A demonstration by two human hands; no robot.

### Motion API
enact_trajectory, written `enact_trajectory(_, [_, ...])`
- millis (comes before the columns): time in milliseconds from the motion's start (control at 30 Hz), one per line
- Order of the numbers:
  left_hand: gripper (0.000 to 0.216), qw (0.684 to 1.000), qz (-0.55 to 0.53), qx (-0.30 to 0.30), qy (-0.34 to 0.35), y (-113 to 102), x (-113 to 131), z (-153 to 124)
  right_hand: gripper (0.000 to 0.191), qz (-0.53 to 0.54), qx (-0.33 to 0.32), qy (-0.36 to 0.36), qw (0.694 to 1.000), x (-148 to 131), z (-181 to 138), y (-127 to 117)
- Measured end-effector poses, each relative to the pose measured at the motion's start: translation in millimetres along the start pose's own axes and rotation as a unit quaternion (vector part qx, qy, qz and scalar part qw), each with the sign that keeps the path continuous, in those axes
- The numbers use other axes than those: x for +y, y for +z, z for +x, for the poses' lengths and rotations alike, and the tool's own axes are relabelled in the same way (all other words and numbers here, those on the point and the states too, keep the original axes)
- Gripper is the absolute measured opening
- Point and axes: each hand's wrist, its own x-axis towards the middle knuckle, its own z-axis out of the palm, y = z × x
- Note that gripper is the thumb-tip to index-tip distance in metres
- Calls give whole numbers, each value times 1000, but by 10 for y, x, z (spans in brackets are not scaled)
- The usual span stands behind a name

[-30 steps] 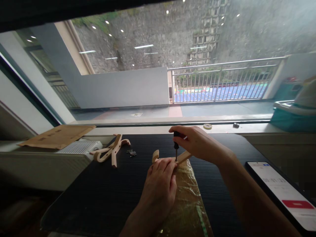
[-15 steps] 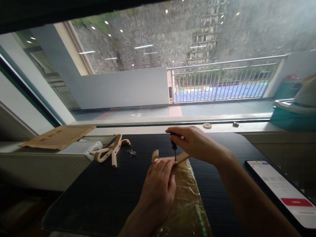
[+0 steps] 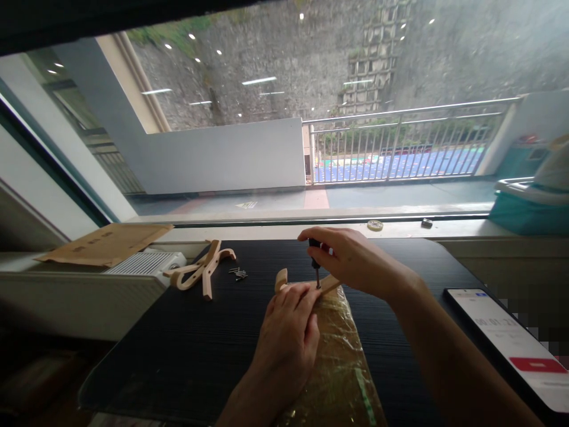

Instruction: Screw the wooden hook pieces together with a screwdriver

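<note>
My right hand is closed around the black handle of a screwdriver, which stands nearly upright. Its tip meets a curved wooden piece lying across the far end of a tape-wrapped cardboard box. My left hand presses down on the wooden piece just left of the tip, fingers bent over it and partly hiding it. One curled end of the wood sticks up beyond my left fingers. Whether a screw sits under the tip is too small to make out.
On the black table, several screws lie near crossed curved wooden pieces. A phone showing a timer lies at the right. A tape roll and a small dark object sit on the sill; brown paper is at left.
The view has shifted slightly. Both hands keep their places, and the screwdriver stays upright on the wooden piece.
</note>
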Motion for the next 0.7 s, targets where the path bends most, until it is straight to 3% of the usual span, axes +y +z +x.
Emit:
enact_trajectory(367, [44,1000,6,-9,-4,7,-11,-3,23,-57,18,36,998,109,9,-22])
enact_trajectory(567, [43,1000,6,-10,-7,18,-18,-5,28,-5,-13,-19,1000,20,-21,-76])
enact_trajectory(700, [44,1000,7,-9,-7,22,-18,-5,25,0,-10,-5,1000,43,-25,-87])
